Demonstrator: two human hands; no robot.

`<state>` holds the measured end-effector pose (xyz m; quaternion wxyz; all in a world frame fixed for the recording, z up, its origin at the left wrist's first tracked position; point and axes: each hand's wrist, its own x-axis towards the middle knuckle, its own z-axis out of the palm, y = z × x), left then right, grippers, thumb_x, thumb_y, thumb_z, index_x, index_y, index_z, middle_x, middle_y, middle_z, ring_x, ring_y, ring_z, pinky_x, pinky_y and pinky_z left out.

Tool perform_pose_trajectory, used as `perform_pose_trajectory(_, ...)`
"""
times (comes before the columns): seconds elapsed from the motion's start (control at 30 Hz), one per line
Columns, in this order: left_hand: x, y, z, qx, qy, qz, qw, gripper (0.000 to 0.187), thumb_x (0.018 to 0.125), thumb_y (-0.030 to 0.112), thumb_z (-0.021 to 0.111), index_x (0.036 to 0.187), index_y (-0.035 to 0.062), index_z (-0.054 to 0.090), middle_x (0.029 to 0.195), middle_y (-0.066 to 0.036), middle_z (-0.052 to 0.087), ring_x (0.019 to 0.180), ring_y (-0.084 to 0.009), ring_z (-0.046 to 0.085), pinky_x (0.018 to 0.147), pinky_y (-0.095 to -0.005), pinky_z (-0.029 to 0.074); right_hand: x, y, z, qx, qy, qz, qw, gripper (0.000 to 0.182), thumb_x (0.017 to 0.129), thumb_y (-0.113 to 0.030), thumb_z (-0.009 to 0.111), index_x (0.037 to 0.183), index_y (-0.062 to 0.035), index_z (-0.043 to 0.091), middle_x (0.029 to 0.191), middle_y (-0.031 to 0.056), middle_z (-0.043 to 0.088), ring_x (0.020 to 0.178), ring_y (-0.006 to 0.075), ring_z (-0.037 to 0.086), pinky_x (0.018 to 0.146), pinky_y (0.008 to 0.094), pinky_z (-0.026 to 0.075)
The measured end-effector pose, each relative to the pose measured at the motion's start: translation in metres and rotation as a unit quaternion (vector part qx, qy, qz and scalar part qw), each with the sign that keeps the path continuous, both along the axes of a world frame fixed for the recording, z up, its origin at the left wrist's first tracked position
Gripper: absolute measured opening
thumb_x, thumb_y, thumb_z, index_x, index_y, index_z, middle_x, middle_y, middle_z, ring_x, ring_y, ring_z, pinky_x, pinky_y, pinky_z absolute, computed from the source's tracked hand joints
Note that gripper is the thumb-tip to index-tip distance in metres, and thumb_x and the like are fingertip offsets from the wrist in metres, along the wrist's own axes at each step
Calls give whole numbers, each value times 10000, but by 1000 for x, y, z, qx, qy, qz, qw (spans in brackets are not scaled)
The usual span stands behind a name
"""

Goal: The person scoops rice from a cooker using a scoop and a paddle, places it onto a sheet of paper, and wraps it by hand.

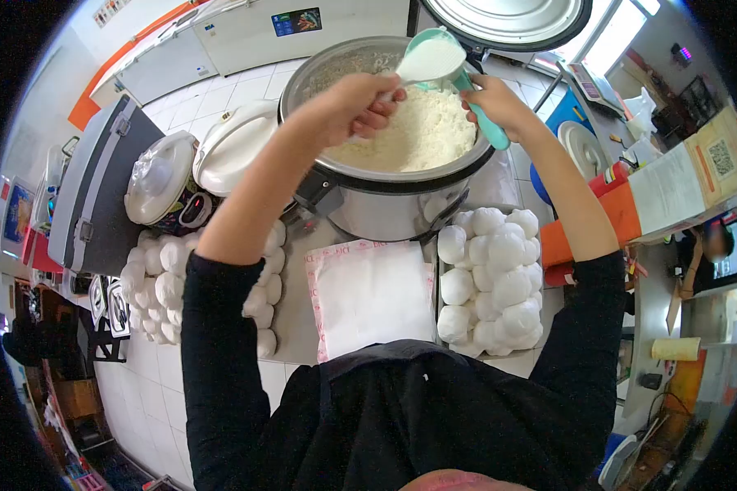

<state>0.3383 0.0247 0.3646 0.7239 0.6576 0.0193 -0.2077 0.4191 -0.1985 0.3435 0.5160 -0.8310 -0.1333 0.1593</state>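
My left hand (pixel 362 106) is closed round the handle of a white rice paddle (pixel 436 62), whose broad head is raised above the cooker. My right hand (pixel 499 105) grips the handle of a teal rice paddle (pixel 491 129); its head sits partly behind the white one. Below both hands stands a large steel rice cooker (pixel 377 196) holding pale cooked rice (pixel 426 135). In front of it lies a stack of white paper sheets (pixel 374 295) with a red-lettered edge. Rounded white bundles are piled to the right (pixel 491 278) and left (pixel 164 282).
The cooker's hinged lid (pixel 516 16) stands open at the back. To the left are a smaller rice cooker (pixel 160 176), a white lid (pixel 237 147) and a grey cool box (pixel 102 188). On the right are a scale (pixel 590 86) and an orange-and-white box (pixel 655 192). Another person's arm (pixel 698 262) shows at far right.
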Motion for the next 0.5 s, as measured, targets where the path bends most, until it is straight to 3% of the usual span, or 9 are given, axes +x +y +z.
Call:
perform_pose_trajectory(0.03, 0, -4, -9, -57, 32, -23, 998, 281, 948, 349, 386, 825, 107, 459, 565, 89, 257, 425, -14, 199, 335, -179, 134, -2, 4, -1, 18, 3, -11, 1000, 248, 867, -116, 502, 1084, 3, 493, 737, 15, 510, 541, 79, 502, 446, 231, 425)
perform_pose_trajectory(0.17, -4, -3, -21, -86, 69, -60, 992, 255, 958, 322, 373, 825, 117, 443, 567, 89, 253, 418, -10, 196, 332, -172, 133, 5, 2, -4, 95, 31, -12, 995, 176, 877, -125, 482, 1013, -14, 494, 737, 29, 507, 543, 85, 492, 440, 234, 410)
perform_pose_trajectory(0.3, -13, 12, -15, -43, 38, -26, 998, 250, 955, 321, 384, 833, 112, 448, 566, 88, 265, 416, -3, 205, 324, -161, 133, 3, -10, 0, 180, 48, -9, 982, 152, 884, -142, 484, 951, -6, 502, 719, 29, 497, 541, 81, 477, 439, 231, 402)
perform_pose_trajectory(0.4, -10, 36, -25, 46, 42, 81, 995, 221, 942, 272, 419, 847, 84, 486, 582, 78, 334, 411, -7, 239, 315, -155, 174, 18, -35, 6, 267, 140, 38, 953, 182, 907, -172, 470, 861, 3, 472, 698, 30, 481, 523, 76, 445, 479, 229, 413)
perform_pose_trajectory(0.43, -8, 47, -33, 62, 28, 107, 992, 201, 933, 247, 437, 858, 71, 501, 592, 71, 378, 412, -7, 260, 316, -151, 197, 19, -41, 7, 315, 162, 67, 933, 190, 922, -177, 447, 861, 2, 463, 709, 20, 462, 520, 55, 423, 483, 205, 399)
perform_pose_trajectory(0.5, -3, 64, -33, 26, -40, 139, 989, 176, 909, 223, 473, 878, 57, 525, 629, 47, 461, 428, -2, 315, 332, -135, 225, -1, -47, 14, 381, 254, 80, 885, 260, 946, -156, 404, 1074, 69, 416, 783, 13, 409, 545, 47, 370, 455, 169, 352)
